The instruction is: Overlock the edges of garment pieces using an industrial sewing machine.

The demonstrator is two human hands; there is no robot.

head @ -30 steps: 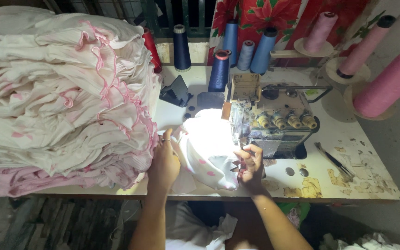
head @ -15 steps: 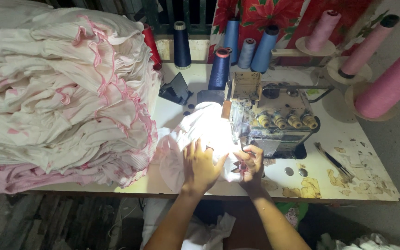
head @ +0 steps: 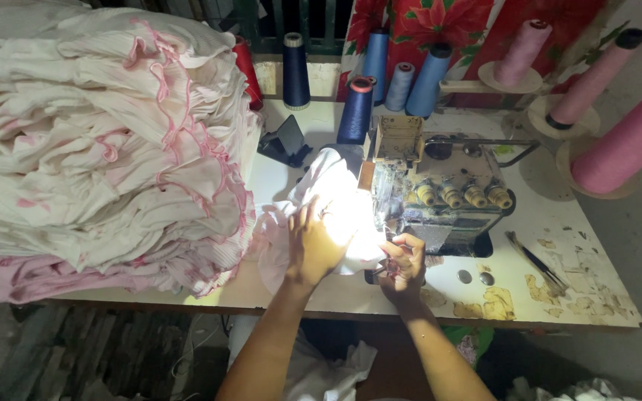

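- Heaped on the left of the table point(head: 559, 223): a tall stack of white garments with pink ruffled trim point(head: 98, 141), well apart from the needle area but crowding the table edge.
- Right of centre: an overlock sewing machine point(head: 440, 193) with a row of tension dials, lit brightly at the front.
- Behind and to the right: thread cones point(head: 356, 111) in navy, blue and pink on stands.
- Under the lamp, just left of the machine: the white fabric piece point(head: 336, 200), bunched, spilling over the near edge of the table.
- Left hand point(head: 315, 245) flat on the fabric, fingers spread and open, pressing it to the table rather than gripping.
- Right hand point(head: 403, 261) at the front of the machine, fingertips pinched on the fabric edge near the presser foot; exact grip blurred by glare.
- Best done, judging by this: keep the flat palm steering only, hold the edge straight into the foot, keep fingertips clear of the knife and needles.
- Far right: a pair of tweezers or snips point(head: 536, 263) lying on the worn tabletop.
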